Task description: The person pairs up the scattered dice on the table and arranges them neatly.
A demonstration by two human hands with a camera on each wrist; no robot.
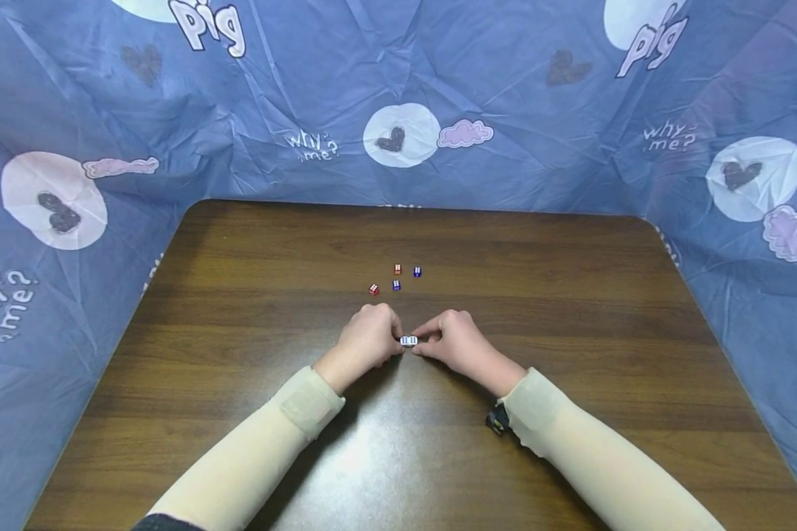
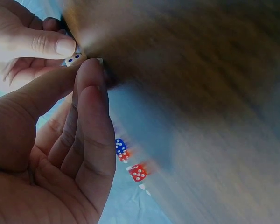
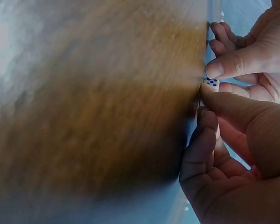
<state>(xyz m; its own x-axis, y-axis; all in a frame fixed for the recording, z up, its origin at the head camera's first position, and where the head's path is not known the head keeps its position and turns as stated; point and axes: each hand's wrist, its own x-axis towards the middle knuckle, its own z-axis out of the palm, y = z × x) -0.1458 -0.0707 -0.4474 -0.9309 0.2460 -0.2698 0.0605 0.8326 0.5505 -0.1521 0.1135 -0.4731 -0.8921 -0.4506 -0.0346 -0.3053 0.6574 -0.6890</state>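
Two white dice with dark blue pips sit side by side between the fingertips of both hands, low over the wooden table. My left hand pinches them from the left with thumb and fingers. From the right, my right hand pinches them the same way. In the left wrist view, one white die shows between the two thumbs, the rest hidden by fingers. The right wrist view also shows a pipped white face between the thumb tips.
Beyond the hands lie two red dice and two blue dice, loosely grouped on the brown table. A blue printed cloth hangs behind and along the sides. A small black object is at the right wrist.
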